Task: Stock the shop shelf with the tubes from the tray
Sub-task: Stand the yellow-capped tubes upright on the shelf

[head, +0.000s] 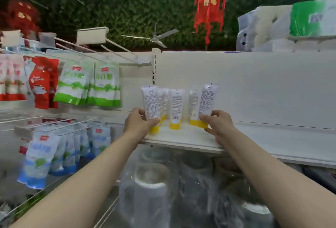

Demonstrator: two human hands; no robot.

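Observation:
Several white tubes with yellow caps stand cap-down on the white shelf. My left hand grips one tube at the shelf's left front, cap near the board. My right hand grips another tube, tilted slightly right, at the right of the group. Between them stands a tube with a barcode, and more tubes stand behind it. The tray is out of view.
Green and white pouches and red packs hang on hooks to the left, blue pouches below. Wrapped paper rolls sit on top of the shelving. Plastic-wrapped goods lie under the shelf. The shelf runs bare to the right.

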